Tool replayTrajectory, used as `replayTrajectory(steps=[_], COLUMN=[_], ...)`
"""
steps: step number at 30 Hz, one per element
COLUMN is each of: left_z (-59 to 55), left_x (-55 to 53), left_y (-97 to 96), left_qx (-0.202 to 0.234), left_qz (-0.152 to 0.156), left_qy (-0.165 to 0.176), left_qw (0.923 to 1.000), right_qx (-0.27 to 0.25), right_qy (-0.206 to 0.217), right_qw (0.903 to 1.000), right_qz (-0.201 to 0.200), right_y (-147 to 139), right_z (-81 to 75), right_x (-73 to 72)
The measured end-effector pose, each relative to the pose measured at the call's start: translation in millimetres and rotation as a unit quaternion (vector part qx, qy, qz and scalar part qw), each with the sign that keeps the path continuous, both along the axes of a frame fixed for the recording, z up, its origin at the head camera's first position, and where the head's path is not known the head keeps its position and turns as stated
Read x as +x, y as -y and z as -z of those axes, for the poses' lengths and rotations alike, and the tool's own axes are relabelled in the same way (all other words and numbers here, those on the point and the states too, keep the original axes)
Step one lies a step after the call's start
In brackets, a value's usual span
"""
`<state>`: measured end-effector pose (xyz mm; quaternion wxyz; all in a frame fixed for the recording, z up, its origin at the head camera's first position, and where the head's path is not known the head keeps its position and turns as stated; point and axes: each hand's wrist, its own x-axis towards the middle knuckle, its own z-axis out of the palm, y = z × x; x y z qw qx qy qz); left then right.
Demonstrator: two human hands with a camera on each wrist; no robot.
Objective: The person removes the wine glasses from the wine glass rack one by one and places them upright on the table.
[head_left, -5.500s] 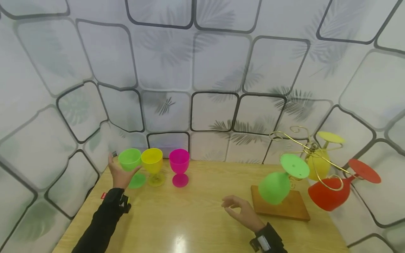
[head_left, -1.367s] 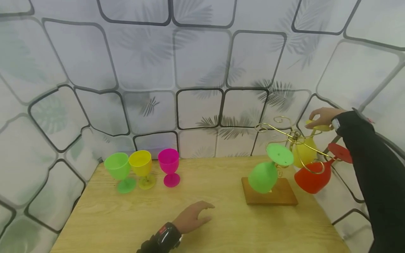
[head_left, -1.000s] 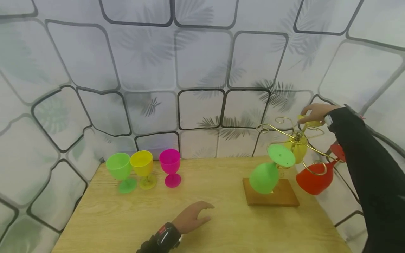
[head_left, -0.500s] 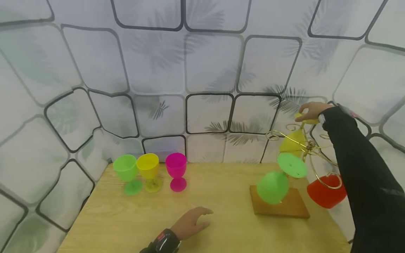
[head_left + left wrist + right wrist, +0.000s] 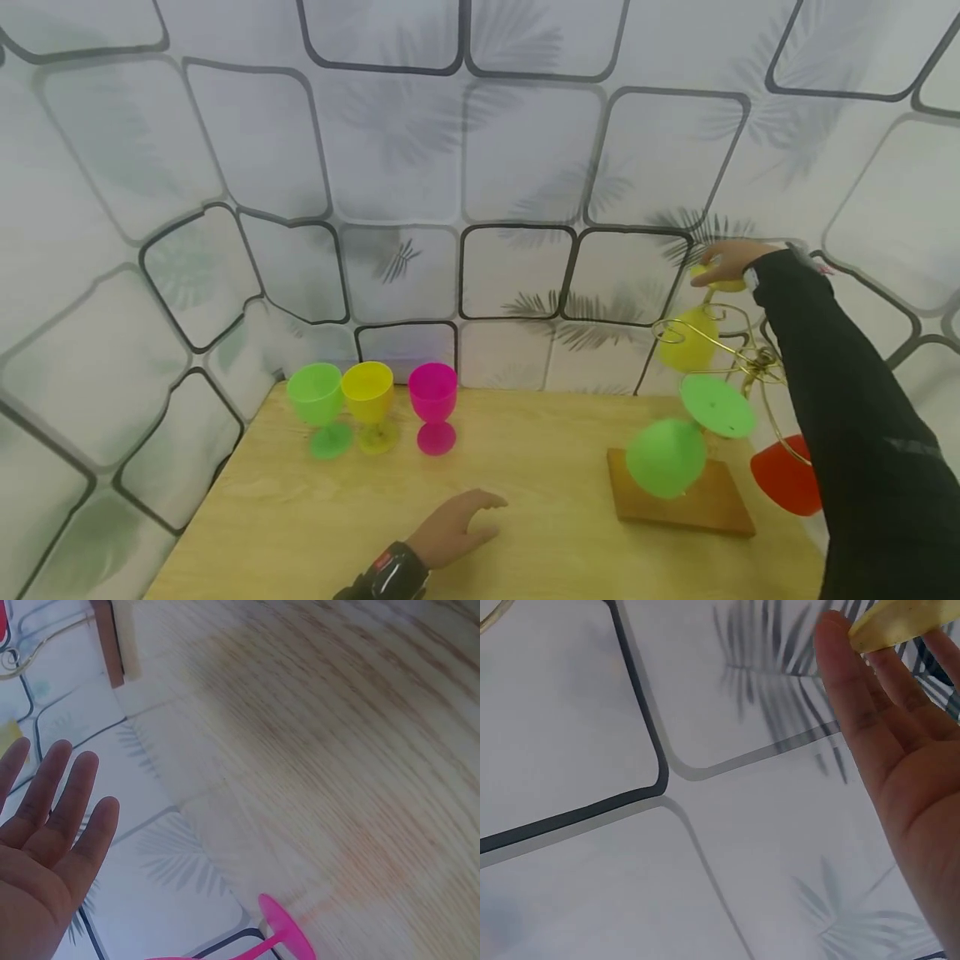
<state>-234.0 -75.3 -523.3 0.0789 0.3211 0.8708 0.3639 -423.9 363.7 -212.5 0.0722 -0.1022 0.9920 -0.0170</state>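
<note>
My right hand [image 5: 726, 260] pinches the round foot of an upside-down yellow goblet [image 5: 686, 340] by its rim, at the back of the gold wire rack [image 5: 759, 364]. In the right wrist view, thumb and fingers lie on either side of the yellow foot [image 5: 911, 621]. Whether the stem is still within a wire loop, I cannot tell. A green goblet [image 5: 666, 458] and a red goblet [image 5: 786, 477] hang upside down from the rack; my sleeve covers part of the red one. My left hand [image 5: 453, 529] hovers over the table with nothing in it, fingers relaxed.
Upright at the table's back left stand a green goblet [image 5: 315, 396], a yellow goblet [image 5: 367, 393] and a magenta goblet [image 5: 433, 392]. The rack rises from a wooden base [image 5: 723, 504] on the table [image 5: 525, 467]. Patterned cloth walls [image 5: 517, 275] enclose the back and sides.
My right hand has reached across to the rack, gripped the yellow goblet's foot and moved it left past the rack's centre. My left hand has left the standing green goblet for the table's front middle.
</note>
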Motion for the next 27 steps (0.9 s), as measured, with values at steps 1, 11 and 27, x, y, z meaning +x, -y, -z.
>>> replayTrajectory(steps=[1,11,27], left_z=[0.1,2.9,1.3], left_x=[0.4,2.5,9.3], left_y=[0.5,0.9,-7.2], left_qx=[0.0,0.001,0.001], left_qz=[0.001,0.018,0.035], left_qy=[0.002,-0.035,-0.046], left_qw=[1.0,0.9992,0.9983], right_qx=[0.003,-0.008,-0.023], right_qy=[0.002,0.008,0.005], right_qw=[1.0,0.9995,0.9921], right_qz=[-0.004,-0.03,-0.123], right_y=[4,57,158], right_z=[-0.1,-7.1,10.9], right_x=[0.2,5.1,15.2])
